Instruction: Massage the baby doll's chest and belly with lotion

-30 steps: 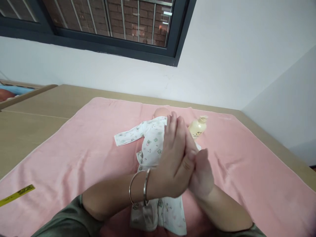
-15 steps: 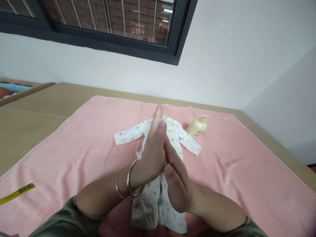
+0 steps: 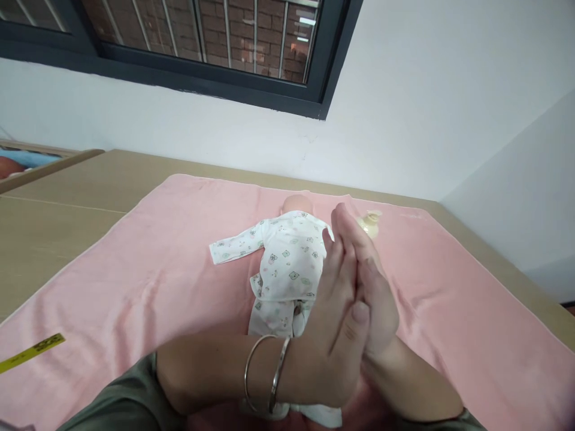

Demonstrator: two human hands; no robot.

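My left hand (image 3: 330, 323), with two silver bangles (image 3: 278, 374) at its wrist, is pressed palm to palm against my right hand (image 3: 380, 305). The fingers of both are stretched out, and no object shows between them. Below and behind them a baby doll (image 3: 294, 257) in a white patterned top and trousers lies on a pink blanket (image 3: 157, 239). Its bare head points away from me, with no face showing. My hands and forearms hide its right-side sleeve and much of its legs. Just beyond my right fingertips stands a cream pump bottle (image 3: 371, 222), partly covered by them.
The blanket covers a wooden surface (image 3: 67, 179) that meets a white wall (image 3: 404, 108) and a dark-framed window (image 3: 202, 78) at the back. A yellow strip (image 3: 33, 352) with dark print lies at the left. A wooden rail (image 3: 67, 161) runs along the far left.
My joined hands have shifted right and turned over, bringing the left hand's back and thumb toward me. The doll's head now shows, while the bottle and right-side sleeve have become covered.
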